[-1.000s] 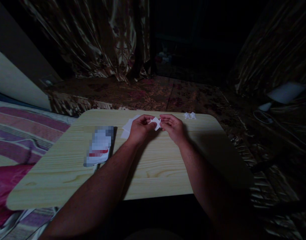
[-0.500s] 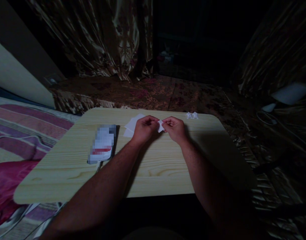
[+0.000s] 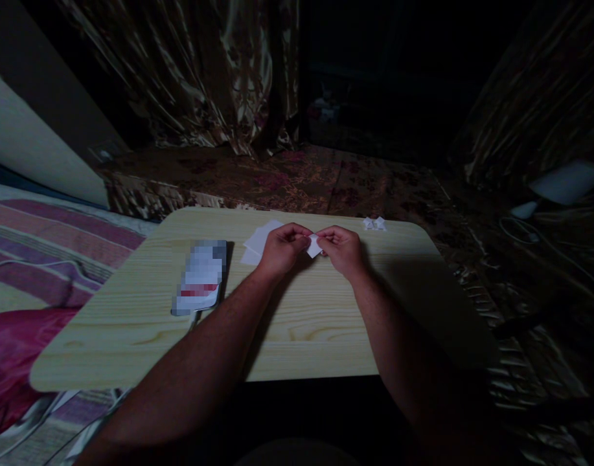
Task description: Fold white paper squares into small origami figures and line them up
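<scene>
A small folded piece of white paper [image 3: 314, 247] is pinched between my two hands above the far half of the wooden table [image 3: 316, 330]. My left hand [image 3: 287, 247] grips its left side with thumb and fingers. On the other side my right hand [image 3: 342, 249] holds it the same way, the fingertips of both hands nearly meeting. Just left of my left hand lie loose white paper sheets [image 3: 258, 244], partly covered by it. Two small folded paper shapes [image 3: 374, 224] sit near the far edge, right of my right hand.
A phone [image 3: 202, 278] with a cable lies on the table's left part. Left of the table is a striped cover [image 3: 58, 259] with a pink cloth [image 3: 19, 362]. Patterned curtains [image 3: 248, 77] hang beyond, and a pale lamp-like object [image 3: 566, 182] stands at right.
The fingertips have come closer together at the paper's upper edge, and the paper's lower corner now points down between the hands. The rest looks the same apart from a slight view shift.
</scene>
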`<state>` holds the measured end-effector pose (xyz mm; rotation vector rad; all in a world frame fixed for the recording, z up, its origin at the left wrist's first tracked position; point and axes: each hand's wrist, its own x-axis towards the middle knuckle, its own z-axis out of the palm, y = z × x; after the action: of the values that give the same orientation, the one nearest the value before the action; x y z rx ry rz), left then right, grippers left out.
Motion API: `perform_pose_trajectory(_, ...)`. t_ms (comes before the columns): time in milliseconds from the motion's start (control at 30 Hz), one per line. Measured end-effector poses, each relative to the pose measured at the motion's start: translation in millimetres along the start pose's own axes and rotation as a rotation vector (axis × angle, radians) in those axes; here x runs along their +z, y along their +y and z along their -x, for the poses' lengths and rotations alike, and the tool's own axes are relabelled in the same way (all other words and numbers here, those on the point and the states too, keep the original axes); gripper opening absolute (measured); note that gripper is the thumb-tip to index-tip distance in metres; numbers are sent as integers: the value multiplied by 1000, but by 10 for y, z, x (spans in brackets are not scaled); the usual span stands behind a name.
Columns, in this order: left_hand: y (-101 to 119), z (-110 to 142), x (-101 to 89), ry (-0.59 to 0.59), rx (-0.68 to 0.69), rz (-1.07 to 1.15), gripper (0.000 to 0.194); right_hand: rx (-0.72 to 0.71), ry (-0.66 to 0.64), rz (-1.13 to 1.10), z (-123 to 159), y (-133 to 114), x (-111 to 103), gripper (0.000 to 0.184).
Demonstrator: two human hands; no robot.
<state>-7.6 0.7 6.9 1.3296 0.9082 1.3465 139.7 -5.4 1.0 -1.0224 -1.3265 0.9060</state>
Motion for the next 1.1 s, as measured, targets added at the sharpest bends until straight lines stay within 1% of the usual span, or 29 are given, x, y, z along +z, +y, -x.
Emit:
perform_pose_trajectory(133,2,-7,4,6,-13,58,15,-25,-16,0,-3,-15,-19,16)
perform_pose_trajectory(467,20,0,6,6,-86,133,10,-25,-46,-33,14,-85,-47,12)
perform_pose_trajectory(633,10,7,13,-2,-54,127,7,-66,-56,-20,7,-56,-56,11)
perform_pose_trajectory(767,28,31,51,9,-47,89,14,-93,-39,10,13,-29,-46,10)
perform_pose_trajectory(833,33,38,68,19,-15,55,17,-86,-34,15,20,-30,-37,14)
perform_pose_trajectory(1000,22,32,71,62,44,6,25,-46,-34,-50,20,-45,-18,38)
perform_pose_trajectory(1100,21,31,67,75,38,9,32,-4,-20,-91,9,-49,-15,41)
